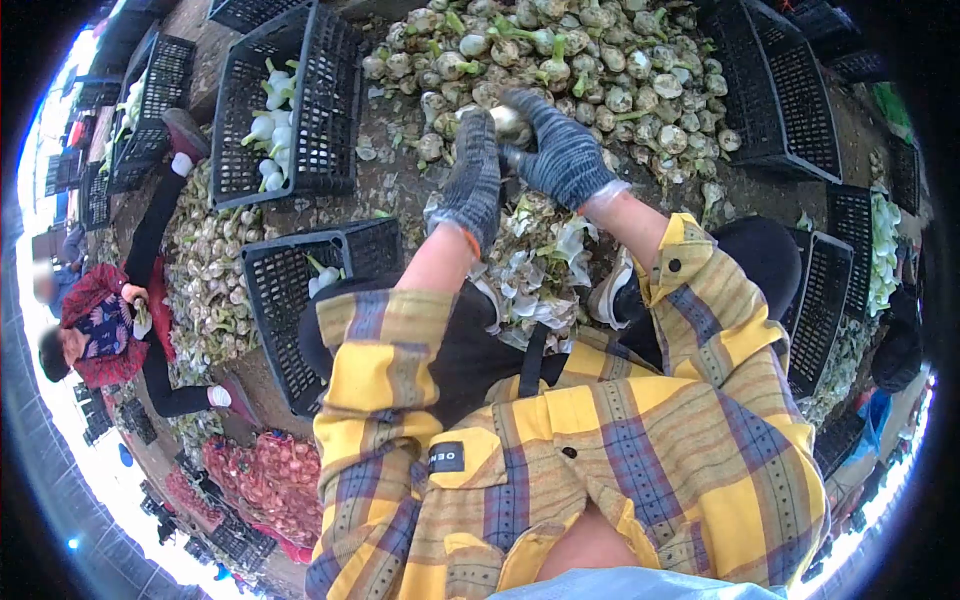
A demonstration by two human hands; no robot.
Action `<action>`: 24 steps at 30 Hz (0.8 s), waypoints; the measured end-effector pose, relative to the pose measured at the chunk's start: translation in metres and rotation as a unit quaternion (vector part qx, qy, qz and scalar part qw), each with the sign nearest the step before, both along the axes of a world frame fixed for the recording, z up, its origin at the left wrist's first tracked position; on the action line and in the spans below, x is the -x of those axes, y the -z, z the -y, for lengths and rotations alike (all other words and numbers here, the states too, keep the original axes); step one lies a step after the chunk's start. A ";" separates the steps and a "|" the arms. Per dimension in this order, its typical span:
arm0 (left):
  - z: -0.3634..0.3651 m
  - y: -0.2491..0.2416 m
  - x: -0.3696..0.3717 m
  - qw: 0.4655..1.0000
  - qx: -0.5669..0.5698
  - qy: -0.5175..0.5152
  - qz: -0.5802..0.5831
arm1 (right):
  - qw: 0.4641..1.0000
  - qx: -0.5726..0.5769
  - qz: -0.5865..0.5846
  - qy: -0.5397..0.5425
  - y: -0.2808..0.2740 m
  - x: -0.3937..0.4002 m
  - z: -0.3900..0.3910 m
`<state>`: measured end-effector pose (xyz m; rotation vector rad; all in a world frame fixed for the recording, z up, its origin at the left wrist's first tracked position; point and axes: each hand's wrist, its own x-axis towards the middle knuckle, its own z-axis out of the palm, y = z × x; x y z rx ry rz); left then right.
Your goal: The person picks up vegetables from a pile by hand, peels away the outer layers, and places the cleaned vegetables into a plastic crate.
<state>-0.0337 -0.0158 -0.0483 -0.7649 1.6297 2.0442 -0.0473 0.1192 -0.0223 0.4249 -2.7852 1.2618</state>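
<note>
Between my gloved hands, at the front of a large heap of garlic bulbs, is a pale garlic bulb. My left hand, in a grey knitted glove, is closed on one side of it. On the other side, my right hand has its fingers bent over the same bulb. Part of the bulb is hidden by the gloves. Below the hands, papery garlic skins lie piled on the ground between my shoes. Dirt and dry outer skin cover the bulbs in the heap.
A black crate at left holds white peeled bulbs; a nearer crate holds a few. Another crate stands right of the heap. At far left a person sits beside more bulbs and red net bags.
</note>
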 end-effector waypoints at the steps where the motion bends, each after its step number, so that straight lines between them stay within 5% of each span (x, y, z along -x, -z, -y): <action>1: -0.001 0.001 0.006 0.998 -0.001 -0.050 -0.037 | 0.999 0.013 -0.026 -0.031 -0.011 -0.008 0.002; 3: -0.002 -0.006 0.006 0.992 -0.005 -0.101 -0.080 | 0.996 0.023 -0.058 -0.063 -0.024 -0.015 0.002; 5: -0.005 -0.037 0.000 0.984 -0.024 -0.119 -0.134 | 0.980 0.185 0.076 -0.020 -0.034 -0.019 -0.005; 6: -0.005 -0.035 -0.001 0.983 -0.026 -0.118 -0.136 | 0.983 0.157 0.096 -0.005 -0.040 -0.019 -0.014; 8: -0.002 -0.023 -0.001 0.970 0.057 -0.062 -0.228 | 0.931 0.229 0.278 0.058 -0.049 -0.017 -0.017; 11: -0.004 -0.017 -0.008 0.928 0.178 -0.032 -0.326 | 0.918 0.203 0.335 0.067 -0.045 -0.012 -0.009; 16: -0.011 -0.049 -0.020 0.907 0.231 -0.027 -0.352 | 0.905 0.292 0.306 0.036 -0.031 -0.013 -0.005; 24: -0.009 -0.040 -0.020 0.892 0.281 0.005 -0.353 | 0.941 0.157 0.299 0.003 -0.034 -0.007 -0.017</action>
